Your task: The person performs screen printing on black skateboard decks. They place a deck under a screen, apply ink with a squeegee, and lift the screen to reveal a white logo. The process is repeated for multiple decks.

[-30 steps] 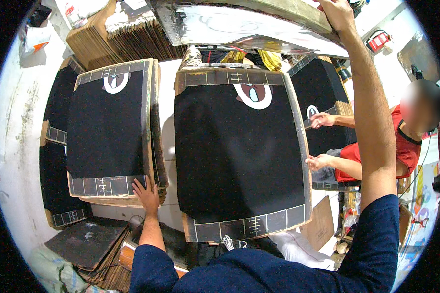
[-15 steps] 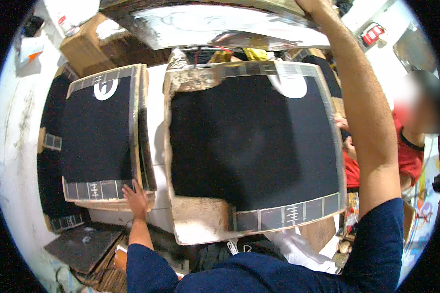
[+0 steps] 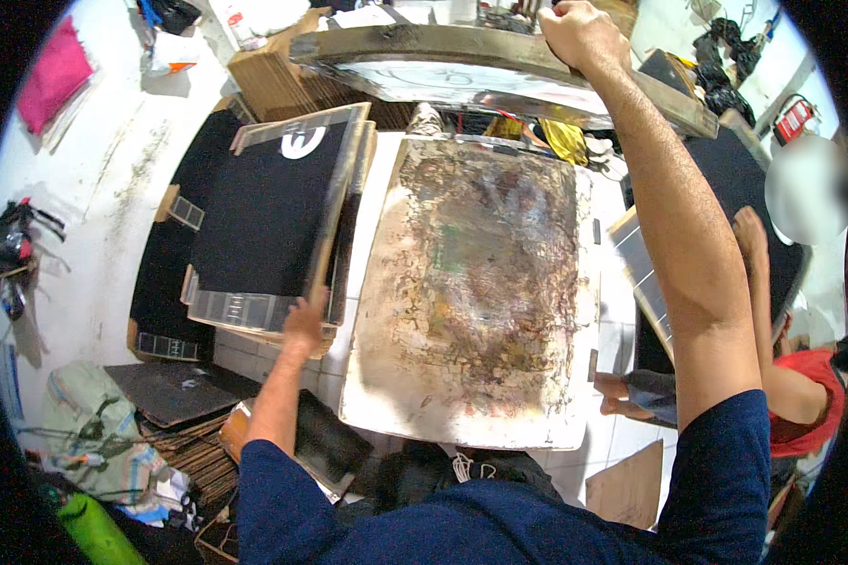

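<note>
My right hand (image 3: 584, 36) is closed on the top of a wooden-edged screen frame (image 3: 424, 45), raised along the back. My left hand (image 3: 303, 322) touches the lower right edge of a stacked black board (image 3: 254, 226) at left; its fingers are smeared by motion. That board has clear taped strips and a white print near its top. Between my arms lies a bare, paint-stained platen (image 3: 481, 292). At right, a co-worker in red (image 3: 810, 395) has a hand (image 3: 749, 231) on another tilted black board (image 3: 688, 169), partly behind my forearm.
Cardboard stacks (image 3: 264, 80) stand at the back left, dark sheets (image 3: 174, 395) at lower left. A pale bundle (image 3: 85, 414) lies beside those sheets. Yellow cloth (image 3: 565, 141) is behind the platen. A brown board (image 3: 622, 480) leans at the lower right, and a red extinguisher (image 3: 793, 118) hangs on the right wall.
The co-worker has taken the black board off the middle platen toward the right, exposing its stained surface. My view has shifted; my right hand stays on the frame, my left on the stack.
</note>
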{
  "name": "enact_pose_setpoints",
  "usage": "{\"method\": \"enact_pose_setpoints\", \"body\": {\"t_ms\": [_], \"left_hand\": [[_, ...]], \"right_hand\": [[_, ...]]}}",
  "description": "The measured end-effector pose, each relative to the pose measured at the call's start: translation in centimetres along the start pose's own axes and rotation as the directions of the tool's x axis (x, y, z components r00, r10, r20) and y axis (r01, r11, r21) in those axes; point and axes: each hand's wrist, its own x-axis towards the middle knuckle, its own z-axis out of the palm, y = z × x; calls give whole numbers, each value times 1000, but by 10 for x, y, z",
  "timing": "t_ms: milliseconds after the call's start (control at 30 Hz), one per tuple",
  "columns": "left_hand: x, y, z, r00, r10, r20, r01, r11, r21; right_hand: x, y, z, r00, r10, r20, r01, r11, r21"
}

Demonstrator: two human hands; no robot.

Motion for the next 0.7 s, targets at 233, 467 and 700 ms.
{"method": "enact_pose_setpoints", "body": {"t_ms": [233,467,700], "left_hand": [[-89,193,-37,954,289,-84,-299,943,-147],[-194,346,-64,849,524,-75,-428,596,-680],[-167,128,46,886,-207,-416,-19,879,-477]], "right_hand": [[18,9,11,985,-73,158,91,990,-105],[32,13,15,980,-51,190,81,985,-154],[41,20,18,980,-77,185,109,980,-168]]}}
